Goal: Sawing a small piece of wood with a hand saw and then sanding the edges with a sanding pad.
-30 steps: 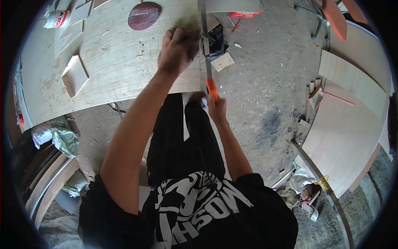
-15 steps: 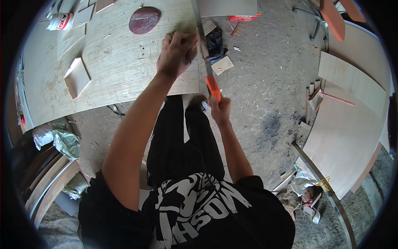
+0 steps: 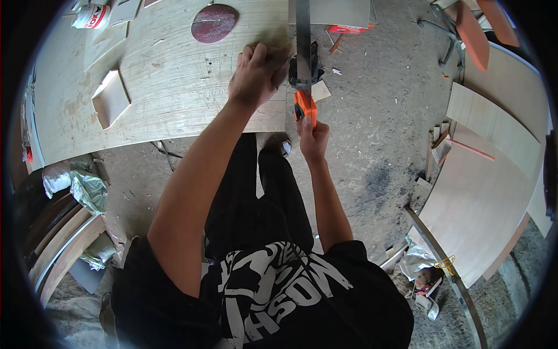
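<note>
My right hand (image 3: pixel 314 139) is wrapped around the orange handle of a hand saw (image 3: pixel 306 107). Its long grey blade points away from me, just past the right edge of the wooden worktable (image 3: pixel 174 99), with its flat side showing. On the tabletop near that edge rests my left hand (image 3: pixel 254 75), its fingers curled closed. Whatever they press or hold is hidden from above. The saw blade is a little to the right of these fingers. Farther back on the table lies a dark red, round sanding disc (image 3: pixel 215 24) with a pale slit across it.
A small pale open wooden box (image 3: pixel 110 99) and a white tub (image 3: pixel 93 16) are on the table's left. Scraps and a black plastic bag (image 3: pixel 314 64) lie on the concrete floor. Wood panels (image 3: pixel 482 186) and a long bar (image 3: pixel 447 262) are at right.
My right hand has pushed the saw slightly away from me, and its blade has turned to show its flat side. My left hand stays closed at the table edge. The view has shifted slightly.
</note>
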Tool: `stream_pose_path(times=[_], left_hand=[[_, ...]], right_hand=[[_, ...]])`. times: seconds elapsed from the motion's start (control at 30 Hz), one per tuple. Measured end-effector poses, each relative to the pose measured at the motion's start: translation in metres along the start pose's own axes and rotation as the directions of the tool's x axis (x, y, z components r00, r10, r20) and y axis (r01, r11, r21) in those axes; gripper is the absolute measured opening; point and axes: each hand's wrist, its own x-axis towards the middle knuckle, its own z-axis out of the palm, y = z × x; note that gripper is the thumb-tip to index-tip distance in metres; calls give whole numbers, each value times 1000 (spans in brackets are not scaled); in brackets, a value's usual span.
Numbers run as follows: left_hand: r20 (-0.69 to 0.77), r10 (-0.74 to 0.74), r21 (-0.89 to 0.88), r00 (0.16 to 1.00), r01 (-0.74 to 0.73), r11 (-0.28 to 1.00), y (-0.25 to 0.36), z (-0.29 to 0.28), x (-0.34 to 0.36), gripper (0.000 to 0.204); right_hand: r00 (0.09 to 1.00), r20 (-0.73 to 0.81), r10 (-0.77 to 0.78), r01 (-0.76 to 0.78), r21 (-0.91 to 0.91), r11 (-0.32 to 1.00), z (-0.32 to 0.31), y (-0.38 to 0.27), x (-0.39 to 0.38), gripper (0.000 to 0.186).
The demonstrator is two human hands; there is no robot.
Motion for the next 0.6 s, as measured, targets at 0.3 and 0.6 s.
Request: stream_pose_path(times=[0.3, 0.6], left_hand=[[29, -22, 30, 999, 21, 999, -2, 3, -1, 38], [38, -24, 24, 999, 23, 999, -1, 3, -1, 40]], right_hand=[[1000, 12, -7, 8, -76, 997, 1, -3, 1, 35], [1000, -19, 2, -5, -129, 992, 6, 3, -5, 34]])
